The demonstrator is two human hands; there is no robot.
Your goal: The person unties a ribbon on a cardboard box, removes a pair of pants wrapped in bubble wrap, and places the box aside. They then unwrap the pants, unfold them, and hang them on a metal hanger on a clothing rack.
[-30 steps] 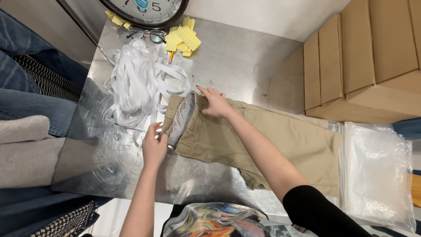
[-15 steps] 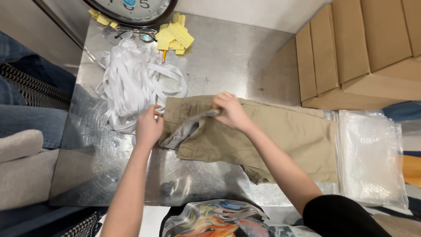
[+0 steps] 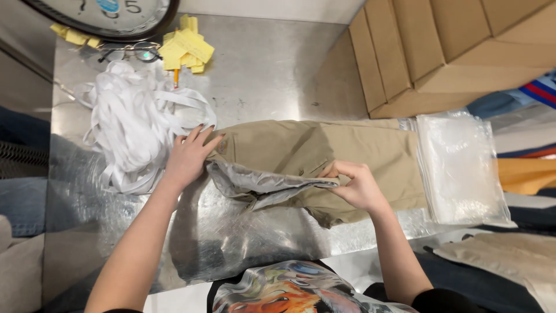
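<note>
- Two hands of mine are on the khaki trousers point(image 3: 324, 153), which lie flat across the steel table point(image 3: 272, 64).
- My left hand point(image 3: 188, 156) presses flat, fingers spread, on the waistband end, beside the heap of white straps point(image 3: 133, 124).
- My right hand point(image 3: 356, 185) pinches the folded-over grey lining point(image 3: 260, 184) by its edge.
- The trouser legs reach a clear plastic bag point(image 3: 463, 168), under the cardboard boxes point(image 3: 440, 46).
- Yellow notes point(image 3: 185, 49) and glasses point(image 3: 130, 53) lie at the far edge.
</note>
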